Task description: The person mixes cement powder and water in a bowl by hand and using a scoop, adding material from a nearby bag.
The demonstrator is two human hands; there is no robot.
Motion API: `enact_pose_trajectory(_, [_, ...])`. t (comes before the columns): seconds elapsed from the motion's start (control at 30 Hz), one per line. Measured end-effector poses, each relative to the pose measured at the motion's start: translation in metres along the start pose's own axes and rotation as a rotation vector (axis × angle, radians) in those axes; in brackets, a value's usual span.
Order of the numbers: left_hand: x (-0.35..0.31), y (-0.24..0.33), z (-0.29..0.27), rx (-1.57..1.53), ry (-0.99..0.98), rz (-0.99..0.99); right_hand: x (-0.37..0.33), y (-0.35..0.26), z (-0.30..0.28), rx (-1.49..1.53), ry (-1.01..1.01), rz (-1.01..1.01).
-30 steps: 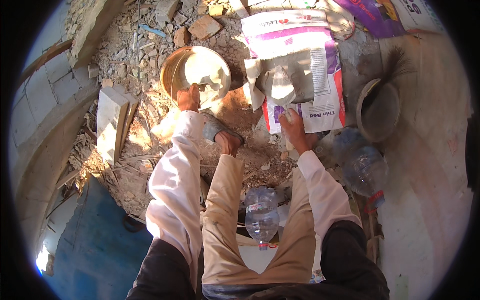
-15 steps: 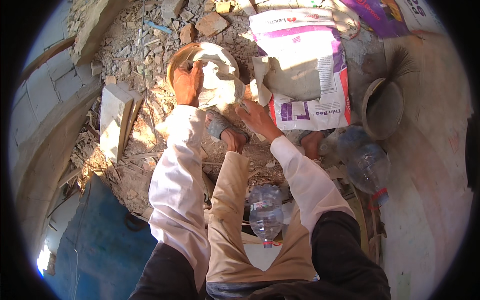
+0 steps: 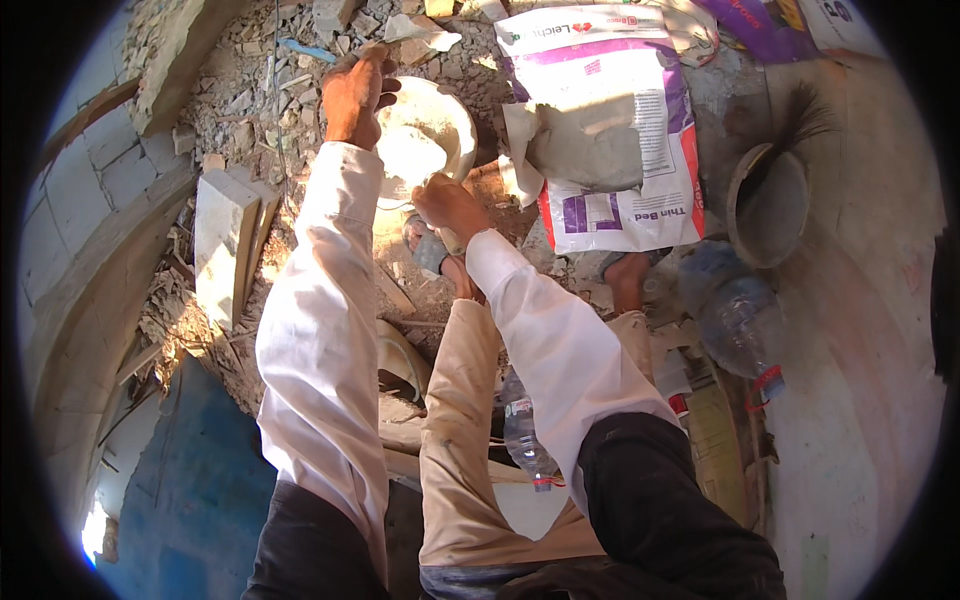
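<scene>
A round pale bowl sits on the rubble ahead of my feet, with light powdery material in it, brightly sunlit. My left hand hovers by the bowl's far left rim, its fingers loosely bent and apart, holding nothing I can see. At the near rim, my right hand is closed. A short pale end, like a handle, shows below its palm, but what it belongs to is hidden. A torn whitish scrap lies beyond the bowl among the broken stones.
A white and purple bag lies at the right, its side torn. Beyond it a dark bowl holds a bristly brush. Plastic bottles lie near my legs. Pale blocks stand at the left, next to a blue panel.
My left hand has moved up and left, off the bowl. The whitish scrap has gone from the bowl to the rubble beyond. My right hand has moved left to the bowl's near rim.
</scene>
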State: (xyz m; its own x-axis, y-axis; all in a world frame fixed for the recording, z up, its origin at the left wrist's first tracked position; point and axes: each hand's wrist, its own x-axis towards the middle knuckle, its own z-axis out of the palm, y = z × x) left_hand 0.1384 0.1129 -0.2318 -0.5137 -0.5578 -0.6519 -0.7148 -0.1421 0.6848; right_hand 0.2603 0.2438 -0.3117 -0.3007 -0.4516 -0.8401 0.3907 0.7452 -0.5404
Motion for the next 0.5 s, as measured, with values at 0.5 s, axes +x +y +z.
enact_pose_trajectory(0.5, [-0.249, -0.101, -0.094, 0.376, -0.110, -0.005, -0.104, 0.120, -0.024, 0.100, 0.439, -0.150])
